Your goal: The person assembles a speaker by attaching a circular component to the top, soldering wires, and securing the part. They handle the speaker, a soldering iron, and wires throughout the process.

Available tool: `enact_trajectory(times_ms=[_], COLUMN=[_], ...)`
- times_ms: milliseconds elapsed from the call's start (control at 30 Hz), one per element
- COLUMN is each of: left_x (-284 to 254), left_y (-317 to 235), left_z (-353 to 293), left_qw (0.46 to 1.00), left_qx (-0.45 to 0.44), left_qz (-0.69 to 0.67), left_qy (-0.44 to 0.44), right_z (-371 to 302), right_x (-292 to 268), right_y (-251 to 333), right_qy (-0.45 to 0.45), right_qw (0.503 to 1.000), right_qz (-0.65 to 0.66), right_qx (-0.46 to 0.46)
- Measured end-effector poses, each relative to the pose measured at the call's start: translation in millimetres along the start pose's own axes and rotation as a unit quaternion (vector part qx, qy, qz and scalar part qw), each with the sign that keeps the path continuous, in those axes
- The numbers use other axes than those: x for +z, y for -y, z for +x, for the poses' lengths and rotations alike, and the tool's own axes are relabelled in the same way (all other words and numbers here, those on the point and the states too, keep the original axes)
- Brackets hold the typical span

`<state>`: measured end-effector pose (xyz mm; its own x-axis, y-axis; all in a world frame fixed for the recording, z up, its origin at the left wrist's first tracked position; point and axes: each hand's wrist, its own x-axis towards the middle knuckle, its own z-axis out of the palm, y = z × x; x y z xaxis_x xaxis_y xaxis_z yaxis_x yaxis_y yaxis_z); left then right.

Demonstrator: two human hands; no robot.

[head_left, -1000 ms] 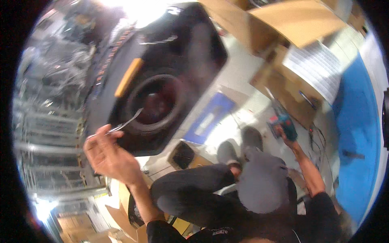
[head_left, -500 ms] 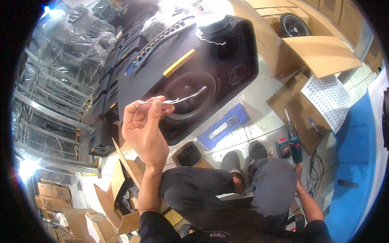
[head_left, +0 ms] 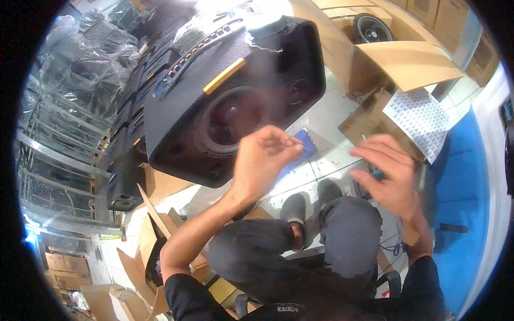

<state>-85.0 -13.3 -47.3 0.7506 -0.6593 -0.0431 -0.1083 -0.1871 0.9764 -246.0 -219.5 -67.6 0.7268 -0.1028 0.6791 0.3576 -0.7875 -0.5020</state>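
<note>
My left hand [head_left: 262, 160] is raised in front of the large black speaker cabinet [head_left: 182, 107], fingertips pinched together. Whatever sits in that pinch is too small or hidden to make out. A hand's width to the right, my right hand [head_left: 390, 174] hovers with thumb and fingers apart and nothing in it. Below and behind that hand a cordless drill [head_left: 378, 174] shows only in small part. On the cabinet are a round woofer [head_left: 235, 115], a smaller round driver [head_left: 296, 92] and a yellow strip [head_left: 225, 76] along the front edge.
A blue plastic step stool [head_left: 306, 145] stands on the tiled floor beyond my left hand. An open carton [head_left: 407, 61] with a loose speaker driver [head_left: 373, 28] is at the far right, near a printed sheet [head_left: 417, 120]. More open cartons [head_left: 142, 251] stand at the left, beside metal racking.
My left hand has moved right and away from the cabinet; the bent metal wire it held no longer shows. My right hand has risen from beside the drill, fingers spread. The whole view shifted slightly.
</note>
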Motion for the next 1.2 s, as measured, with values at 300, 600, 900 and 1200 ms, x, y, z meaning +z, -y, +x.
enact_trajectory(times_ms=[300, 600, 900, 1200], left_x=[11.6, -47.2, -70.3, -81.9], left_y=[24.9, -52.4, -60.9, -45.2], left_z=[-0.9, 20.3, 77.6, 43.6], left_qw=[0.997, 0.902, 0.732, 0.690], left_qx=[-0.025, 0.261, 0.204, 0.153], left_qz=[0.021, 0.277, 0.571, 0.618], left_qy=[0.072, -0.205, -0.311, -0.343], right_z=[-0.2, -203.1, -352.1, -287.2], right_x=[67.4, 56.2, 77.6, 48.8], right_y=[-26.8, -71.5, -118.0, -84.0], right_qy=[0.118, 0.216, 0.219, 0.338], right_qw=[0.993, 0.898, 0.745, 0.802], right_qz=[-0.006, -0.003, 0.003, -0.004], right_qx=[-0.007, 0.384, 0.630, 0.493])
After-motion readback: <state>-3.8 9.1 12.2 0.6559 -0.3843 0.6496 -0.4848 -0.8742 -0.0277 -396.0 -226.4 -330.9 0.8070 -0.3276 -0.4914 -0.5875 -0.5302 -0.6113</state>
